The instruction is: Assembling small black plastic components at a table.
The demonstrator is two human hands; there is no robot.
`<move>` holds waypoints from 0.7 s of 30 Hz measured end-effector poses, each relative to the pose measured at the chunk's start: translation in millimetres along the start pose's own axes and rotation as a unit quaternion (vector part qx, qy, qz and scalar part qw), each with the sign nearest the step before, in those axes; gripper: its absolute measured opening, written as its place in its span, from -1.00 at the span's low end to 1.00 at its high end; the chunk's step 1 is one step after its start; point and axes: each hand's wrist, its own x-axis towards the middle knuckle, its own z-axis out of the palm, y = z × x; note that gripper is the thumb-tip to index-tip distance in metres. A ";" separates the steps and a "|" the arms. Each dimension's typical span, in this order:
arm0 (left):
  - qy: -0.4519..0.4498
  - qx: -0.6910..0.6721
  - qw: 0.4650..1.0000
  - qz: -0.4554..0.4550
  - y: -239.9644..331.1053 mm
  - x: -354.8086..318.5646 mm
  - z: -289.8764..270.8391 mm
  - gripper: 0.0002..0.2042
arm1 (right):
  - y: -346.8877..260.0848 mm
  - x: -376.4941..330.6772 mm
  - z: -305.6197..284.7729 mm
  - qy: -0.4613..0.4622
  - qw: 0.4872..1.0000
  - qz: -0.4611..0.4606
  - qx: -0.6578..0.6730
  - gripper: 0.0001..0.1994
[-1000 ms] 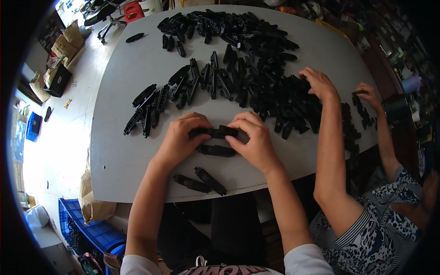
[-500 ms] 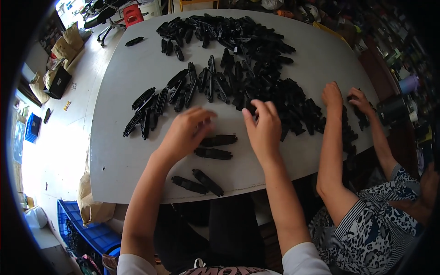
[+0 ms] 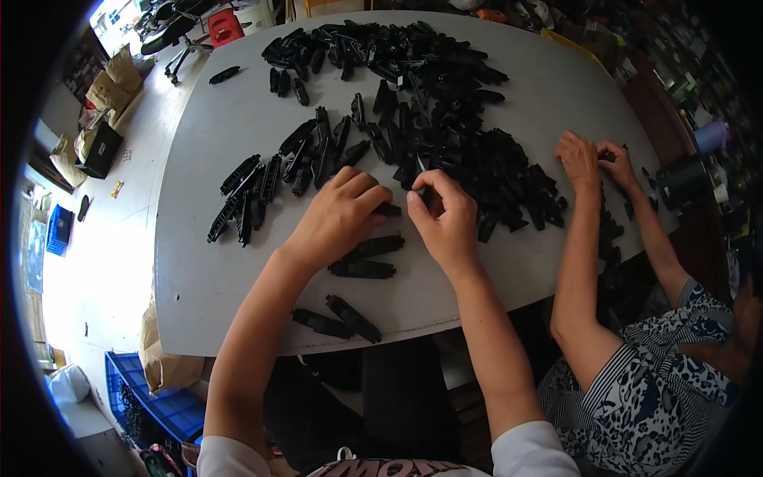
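Both hands are up at the near edge of the big heap of black plastic parts (image 3: 445, 119) on the grey table (image 3: 199, 262). Her left hand (image 3: 338, 219) lies palm down, fingers loosely curled over a black piece (image 3: 388, 210) just beyond its fingertips; whether it actually grips that piece I cannot tell. Her right hand (image 3: 445, 219) is pinched shut, thumb and forefinger closed on a small black part (image 3: 421, 189) at the heap's rim. Just below the left hand lie two finished-looking long black pieces (image 3: 367, 257), and nearer her body another crossed pair (image 3: 338, 318). To the right, a co-worker's two hands (image 3: 592, 159) pick at the same heap.

To my eye she is choosing the next two parts to join. It would go best if she lifted each clear of the tangle before bringing them together, so neighbours do not drag along, and kept the done pieces apart below her wrists.
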 end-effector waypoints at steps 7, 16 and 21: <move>0.082 -0.060 0.993 -0.068 0.0 -17.8 -4.7 -0.73 | -0.7 -1.3 3.5 -0.002 0.994 0.062 0.091 -0.86; 0.048 -0.197 0.964 -0.172 -5.6 -33.1 -9.5 -0.73 | -0.9 -4.9 14.6 -0.091 0.993 0.005 0.071 -0.73; 0.043 -0.240 0.941 -0.235 -11.2 -33.3 -11.2 -0.74 | -5.9 -5.4 4.1 -0.129 0.988 -0.034 -0.081 -0.68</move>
